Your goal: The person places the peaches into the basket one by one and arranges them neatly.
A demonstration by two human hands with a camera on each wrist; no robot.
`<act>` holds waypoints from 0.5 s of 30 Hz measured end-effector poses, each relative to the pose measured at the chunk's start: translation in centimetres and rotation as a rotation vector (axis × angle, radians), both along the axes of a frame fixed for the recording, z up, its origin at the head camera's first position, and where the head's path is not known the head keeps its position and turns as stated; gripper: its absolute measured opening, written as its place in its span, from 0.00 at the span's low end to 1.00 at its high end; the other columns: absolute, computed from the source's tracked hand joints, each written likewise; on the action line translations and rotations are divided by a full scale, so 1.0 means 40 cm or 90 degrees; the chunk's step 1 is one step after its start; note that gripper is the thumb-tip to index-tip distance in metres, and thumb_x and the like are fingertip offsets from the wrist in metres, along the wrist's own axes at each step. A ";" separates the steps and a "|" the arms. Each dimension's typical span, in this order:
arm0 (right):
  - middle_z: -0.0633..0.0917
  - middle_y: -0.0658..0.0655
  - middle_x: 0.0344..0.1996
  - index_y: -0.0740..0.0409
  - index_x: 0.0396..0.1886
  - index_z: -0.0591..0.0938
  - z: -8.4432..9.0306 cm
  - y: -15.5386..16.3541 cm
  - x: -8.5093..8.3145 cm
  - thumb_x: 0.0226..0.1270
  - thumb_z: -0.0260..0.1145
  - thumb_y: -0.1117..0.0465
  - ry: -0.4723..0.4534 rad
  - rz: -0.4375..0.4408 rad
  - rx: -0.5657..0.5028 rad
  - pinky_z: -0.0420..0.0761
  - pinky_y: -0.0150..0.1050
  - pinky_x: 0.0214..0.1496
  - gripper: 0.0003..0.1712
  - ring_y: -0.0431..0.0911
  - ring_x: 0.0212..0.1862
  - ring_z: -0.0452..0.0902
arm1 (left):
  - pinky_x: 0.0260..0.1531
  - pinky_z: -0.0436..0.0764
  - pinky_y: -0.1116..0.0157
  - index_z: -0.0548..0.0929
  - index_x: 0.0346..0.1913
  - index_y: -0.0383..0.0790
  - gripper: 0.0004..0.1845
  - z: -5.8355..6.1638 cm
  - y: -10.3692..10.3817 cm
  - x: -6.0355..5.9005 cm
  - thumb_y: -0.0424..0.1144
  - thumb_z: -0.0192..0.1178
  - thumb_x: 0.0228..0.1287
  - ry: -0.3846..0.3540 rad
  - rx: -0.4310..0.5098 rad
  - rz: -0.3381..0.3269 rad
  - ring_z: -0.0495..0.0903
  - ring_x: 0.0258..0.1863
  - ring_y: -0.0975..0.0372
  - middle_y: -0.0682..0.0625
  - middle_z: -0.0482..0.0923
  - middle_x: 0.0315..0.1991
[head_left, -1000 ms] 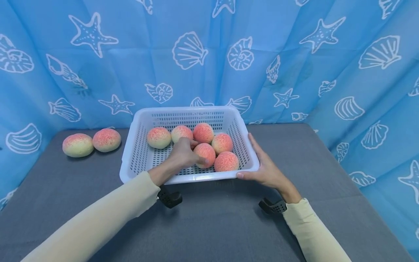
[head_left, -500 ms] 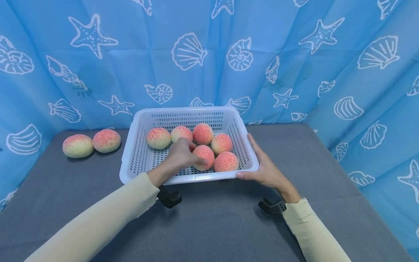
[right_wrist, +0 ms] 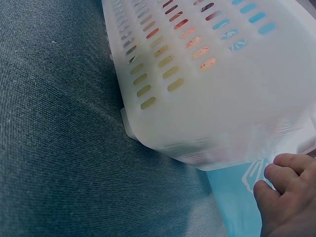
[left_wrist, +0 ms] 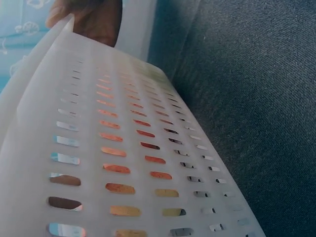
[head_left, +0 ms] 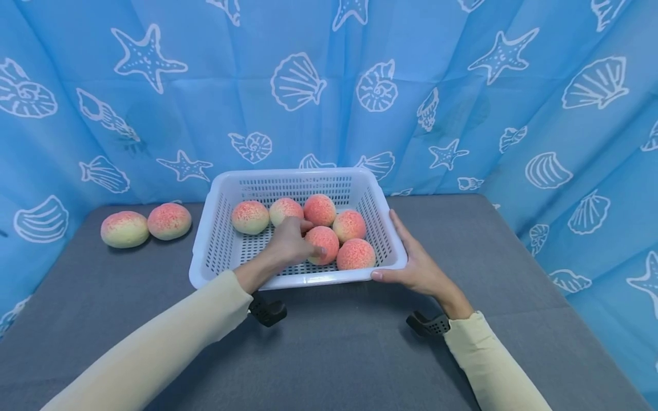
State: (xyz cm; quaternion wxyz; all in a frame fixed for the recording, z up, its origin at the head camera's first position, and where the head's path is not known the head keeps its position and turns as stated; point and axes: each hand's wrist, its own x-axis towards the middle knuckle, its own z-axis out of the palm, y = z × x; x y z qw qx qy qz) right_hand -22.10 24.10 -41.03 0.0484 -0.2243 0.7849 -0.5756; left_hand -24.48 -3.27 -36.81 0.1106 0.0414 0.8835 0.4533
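In the head view a white slotted plastic basket (head_left: 303, 279) holds several pink-and-cream peaches. My left hand (head_left: 288, 242) reaches over its front rim and holds a peach (head_left: 324, 244) between thumb and fingers, low in the basket. Another peach (head_left: 356, 254) lies to its right, with one (head_left: 349, 226) behind. At the front right corner my right hand (head_left: 418, 265) grips the basket, thumb at the front rim and fingers along the right side. The right wrist view shows curled fingers of that hand (right_wrist: 291, 192) beside the basket wall (right_wrist: 237, 103). Left fingertips are partly hidden behind the peach.
Two more peaches, one (head_left: 125, 229) at far left and one (head_left: 169, 221) beside it, lie on the grey cloth-covered table (head_left: 329, 354). A blue curtain (head_left: 216, 103) with white shells and starfish hangs close behind the basket.
Over the last half second the held peach has shifted very slightly right and away with my left hand. My right hand keeps its place on the basket.
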 end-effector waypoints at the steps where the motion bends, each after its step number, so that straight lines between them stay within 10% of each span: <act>1: 0.54 0.64 0.79 0.39 0.84 0.39 -0.001 -0.001 0.000 0.52 0.80 0.66 0.000 0.000 0.000 0.82 0.52 0.53 0.73 0.69 0.67 0.68 | 0.40 0.77 0.63 0.85 0.51 0.30 0.20 0.000 -0.003 0.000 0.33 0.76 0.55 -0.002 -0.007 0.006 0.77 0.39 0.60 0.45 0.80 0.41; 6: 0.54 0.65 0.79 0.38 0.84 0.40 -0.004 -0.003 -0.002 0.51 0.80 0.67 0.005 0.003 -0.003 0.82 0.53 0.52 0.73 0.69 0.66 0.69 | 0.25 0.64 0.64 0.78 0.24 0.37 0.16 0.001 -0.011 0.005 0.37 0.79 0.52 -0.018 -0.033 0.040 0.67 0.23 0.60 0.51 0.62 0.22; 15: 0.53 0.64 0.79 0.41 0.84 0.39 -0.002 -0.003 -0.002 0.52 0.80 0.67 0.002 -0.003 0.003 0.81 0.54 0.53 0.73 0.69 0.67 0.67 | 0.41 0.75 0.62 0.87 0.53 0.34 0.23 -0.006 -0.005 -0.004 0.28 0.77 0.51 -0.011 0.006 0.044 0.78 0.41 0.57 0.46 0.83 0.43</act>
